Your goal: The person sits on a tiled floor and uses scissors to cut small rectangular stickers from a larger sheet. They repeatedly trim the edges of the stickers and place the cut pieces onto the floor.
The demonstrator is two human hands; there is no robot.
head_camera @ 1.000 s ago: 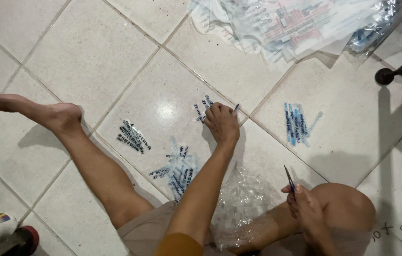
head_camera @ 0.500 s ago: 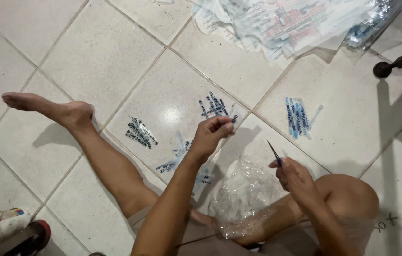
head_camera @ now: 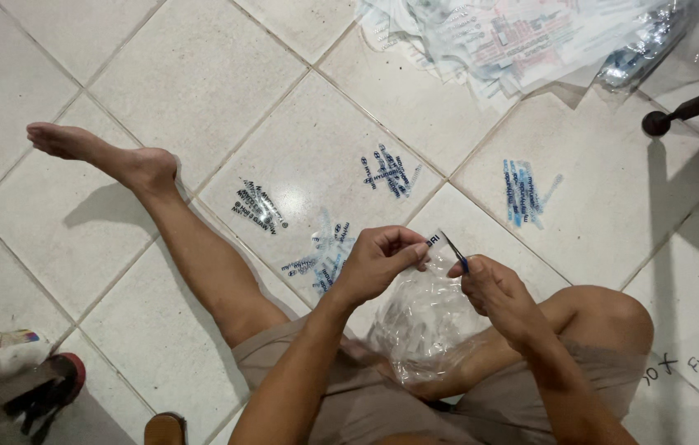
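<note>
Strip (head_camera: 438, 241), a small clear one with dark print, is pinched in the fingertips of the left hand (head_camera: 378, 262), held above a crumpled clear plastic bag (head_camera: 428, 325) that rests in the person's lap. Right hand (head_camera: 490, 290) is closed around thin tweezers (head_camera: 455, 251), whose tips meet the strip's edge. White tiled floor (head_camera: 193, 74) with grey grout lines carries everything: four small heaps of printed strips (head_camera: 387, 171) lie spread before the person, one near the bare left leg (head_camera: 176, 222). A pile of printed plastic sheets (head_camera: 514, 37) lies at the floor's far edge, and a dark chair leg (head_camera: 679, 111) stands at the right.
</note>
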